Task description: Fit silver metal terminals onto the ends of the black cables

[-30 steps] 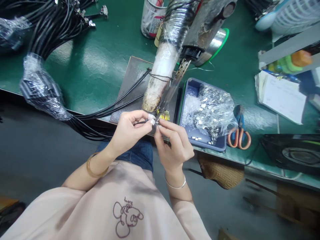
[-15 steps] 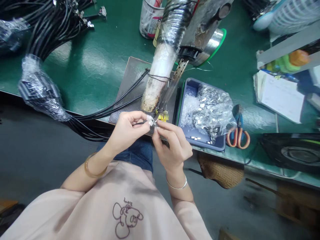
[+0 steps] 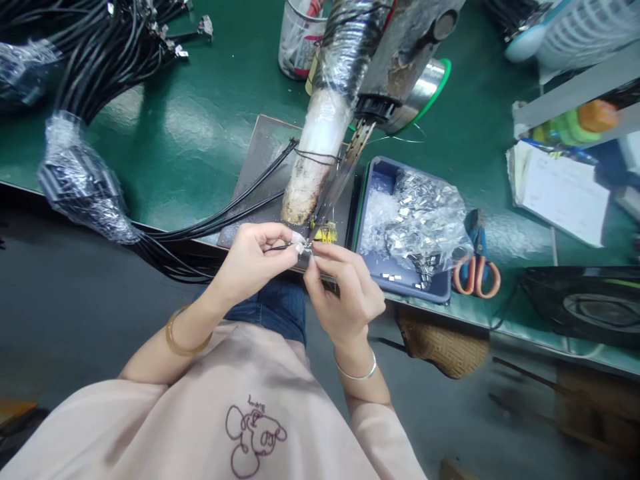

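Two hands meet over the near edge of the green bench (image 3: 185, 133), at the end of a black cable.
From where I stand, the left hand (image 3: 253, 257), white covers on its fingertips (image 3: 297, 237), pinches the black cable (image 3: 280, 248) close to its end, where a small metal part (image 3: 309, 245) shows; the right hand (image 3: 350, 287) has thumb and forefinger drawn narrow at that part, though I cannot tell whether they grip it. A perforated metal shaft (image 3: 356, 148) slants down to the same spot, above the near side of a dark board (image 3: 265, 147). To the right lies a blue tray (image 3: 410, 291) with bagged metal pieces (image 3: 425, 213), then orange-handled scissors (image 3: 480, 277); to the left, a plastic-wrapped cable bundle (image 3: 85, 180).
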`<state>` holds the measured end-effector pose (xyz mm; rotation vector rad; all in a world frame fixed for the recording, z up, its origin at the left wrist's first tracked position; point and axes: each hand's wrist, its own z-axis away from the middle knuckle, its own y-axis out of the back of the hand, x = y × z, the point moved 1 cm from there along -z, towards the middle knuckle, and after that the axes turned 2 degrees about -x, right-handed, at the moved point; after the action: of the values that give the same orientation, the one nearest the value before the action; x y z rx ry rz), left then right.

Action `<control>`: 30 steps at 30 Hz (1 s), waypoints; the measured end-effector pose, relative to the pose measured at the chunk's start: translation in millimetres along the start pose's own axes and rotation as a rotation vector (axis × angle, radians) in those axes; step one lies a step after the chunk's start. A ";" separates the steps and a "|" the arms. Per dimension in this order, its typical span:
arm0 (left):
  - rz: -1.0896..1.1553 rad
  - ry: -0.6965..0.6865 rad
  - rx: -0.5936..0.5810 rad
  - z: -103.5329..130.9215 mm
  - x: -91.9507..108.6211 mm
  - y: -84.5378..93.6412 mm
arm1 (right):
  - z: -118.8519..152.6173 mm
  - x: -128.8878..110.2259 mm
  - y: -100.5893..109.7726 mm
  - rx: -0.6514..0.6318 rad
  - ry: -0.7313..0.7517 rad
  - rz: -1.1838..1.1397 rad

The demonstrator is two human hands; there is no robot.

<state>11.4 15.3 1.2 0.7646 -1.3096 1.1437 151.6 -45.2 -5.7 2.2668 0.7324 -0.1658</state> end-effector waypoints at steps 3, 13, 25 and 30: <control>-0.013 -0.012 0.000 0.8 2.4 -1.5 | -0.2 1.3 -0.5 -0.005 -0.004 0.003; -0.079 -0.098 -0.007 2.5 3.5 -2.8 | -5.2 -1.3 -1.1 0.038 -0.015 0.007; -0.095 -0.058 -0.056 0.4 4.1 0.6 | -2.1 1.1 -1.2 0.008 -0.050 -0.043; -0.132 -0.127 -0.041 2.5 3.6 -0.3 | -2.0 2.5 -2.3 0.025 -0.058 -0.039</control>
<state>10.4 13.7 5.1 0.8914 -1.3625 0.9736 152.3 -41.3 -6.5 2.2627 0.7474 -0.2598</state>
